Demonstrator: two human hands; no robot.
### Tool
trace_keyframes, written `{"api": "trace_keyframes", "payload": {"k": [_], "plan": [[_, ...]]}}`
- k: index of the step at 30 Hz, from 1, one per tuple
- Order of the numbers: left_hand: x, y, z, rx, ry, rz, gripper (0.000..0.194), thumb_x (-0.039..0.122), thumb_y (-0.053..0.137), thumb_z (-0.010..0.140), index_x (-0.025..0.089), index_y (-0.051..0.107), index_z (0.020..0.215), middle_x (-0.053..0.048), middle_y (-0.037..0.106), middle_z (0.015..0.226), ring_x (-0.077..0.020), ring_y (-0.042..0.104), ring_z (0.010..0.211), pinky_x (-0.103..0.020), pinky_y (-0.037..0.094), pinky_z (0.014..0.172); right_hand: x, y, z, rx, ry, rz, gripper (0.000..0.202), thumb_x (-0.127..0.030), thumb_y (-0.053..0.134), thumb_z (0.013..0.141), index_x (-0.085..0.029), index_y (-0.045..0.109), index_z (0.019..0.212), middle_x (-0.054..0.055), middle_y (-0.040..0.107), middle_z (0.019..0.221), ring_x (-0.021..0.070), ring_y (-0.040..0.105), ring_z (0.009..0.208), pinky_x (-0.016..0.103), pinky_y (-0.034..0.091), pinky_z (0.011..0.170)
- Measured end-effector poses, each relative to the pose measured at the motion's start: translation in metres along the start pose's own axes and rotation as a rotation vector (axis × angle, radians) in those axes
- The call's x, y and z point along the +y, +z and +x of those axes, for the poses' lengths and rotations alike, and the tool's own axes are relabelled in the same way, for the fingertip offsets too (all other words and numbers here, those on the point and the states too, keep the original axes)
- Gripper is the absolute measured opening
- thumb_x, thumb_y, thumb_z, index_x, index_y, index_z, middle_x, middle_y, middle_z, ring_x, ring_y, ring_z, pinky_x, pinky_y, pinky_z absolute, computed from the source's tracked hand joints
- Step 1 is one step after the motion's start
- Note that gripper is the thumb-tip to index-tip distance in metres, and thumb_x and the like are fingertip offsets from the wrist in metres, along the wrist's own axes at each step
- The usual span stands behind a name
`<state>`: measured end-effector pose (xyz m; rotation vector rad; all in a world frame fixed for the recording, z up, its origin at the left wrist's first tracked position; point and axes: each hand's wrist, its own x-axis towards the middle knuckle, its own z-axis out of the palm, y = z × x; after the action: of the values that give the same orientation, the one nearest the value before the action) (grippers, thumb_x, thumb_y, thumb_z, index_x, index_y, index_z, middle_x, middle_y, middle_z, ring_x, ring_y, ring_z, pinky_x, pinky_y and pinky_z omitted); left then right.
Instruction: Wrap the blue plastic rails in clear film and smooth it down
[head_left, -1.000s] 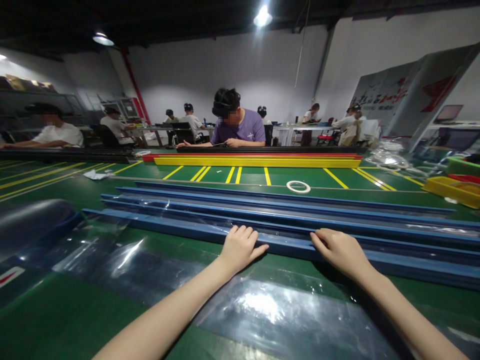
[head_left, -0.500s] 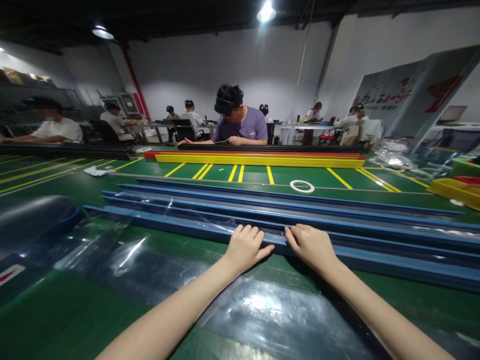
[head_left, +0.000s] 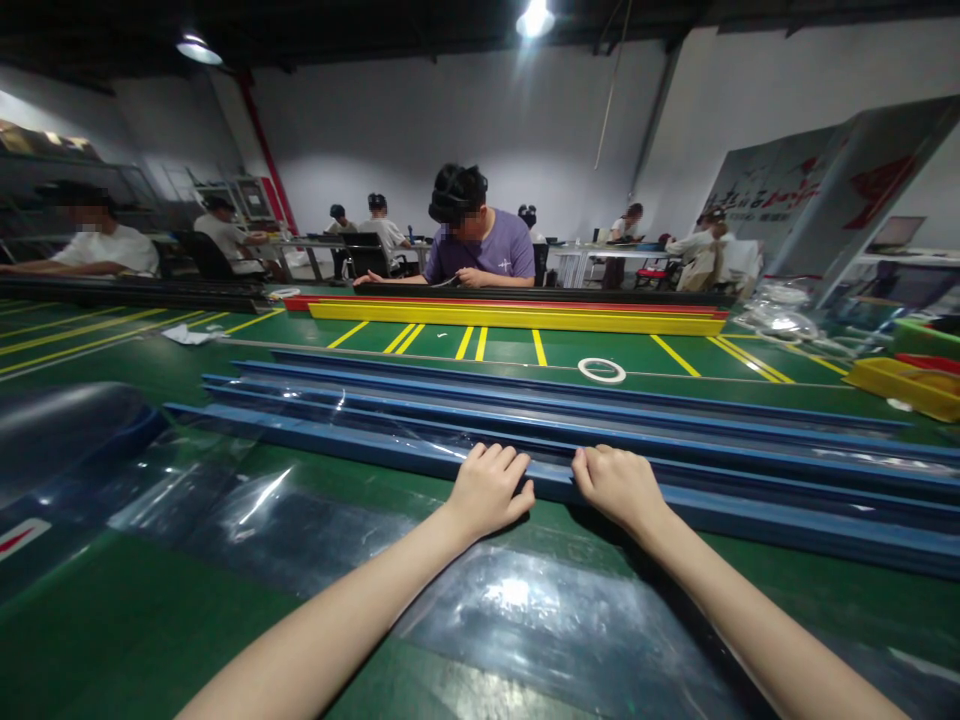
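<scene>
Long blue channel strips lie side by side across the green table (head_left: 187, 620) in front of me. My left hand (head_left: 487, 490) curls its fingers over the edge of the nearest blue channel strip (head_left: 360, 445), thumb on the near side. A short gap to the right, my right hand (head_left: 619, 485) is closed over the same strip, thumb and forefinger close together. My fingertips are partly hidden behind the edge. Clear plastic film (head_left: 540, 600) lies under my forearms, and shiny film also lies along the strip left of my hands.
Beyond the strips lie a white tape ring (head_left: 601, 370) and yellow and red strips (head_left: 510, 317). A co-worker in a purple shirt (head_left: 499, 250) sits opposite. Yellow bins (head_left: 904, 385) stand at right; a large film roll (head_left: 67, 430) lies at left.
My left thumb has drawn in closer to the fingers. Both hands stay at nearly the same place on the strip; the view has shifted slightly.
</scene>
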<state>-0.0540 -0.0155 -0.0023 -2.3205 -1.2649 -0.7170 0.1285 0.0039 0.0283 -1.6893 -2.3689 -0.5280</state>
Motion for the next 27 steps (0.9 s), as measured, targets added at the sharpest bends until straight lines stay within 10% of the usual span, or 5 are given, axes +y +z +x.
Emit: {"api": "trace_keyframes", "payload": {"k": [27], "plan": [[0.000, -0.004, 0.002, 0.070, 0.030, 0.076, 0.030, 0.042, 0.043, 0.081, 0.015, 0.057, 0.081, -0.005, 0.058, 0.076, -0.0183, 0.050, 0.074, -0.033, 0.033, 0.070, 0.096, 0.014, -0.041, 0.035, 0.240, -0.096, 0.041, -0.032, 0.032, 0.080, -0.018, 0.059, 0.053, 0.005, 0.063, 0.060, 0.0144, 0.055, 0.051, 0.024, 0.023, 0.045]]}}
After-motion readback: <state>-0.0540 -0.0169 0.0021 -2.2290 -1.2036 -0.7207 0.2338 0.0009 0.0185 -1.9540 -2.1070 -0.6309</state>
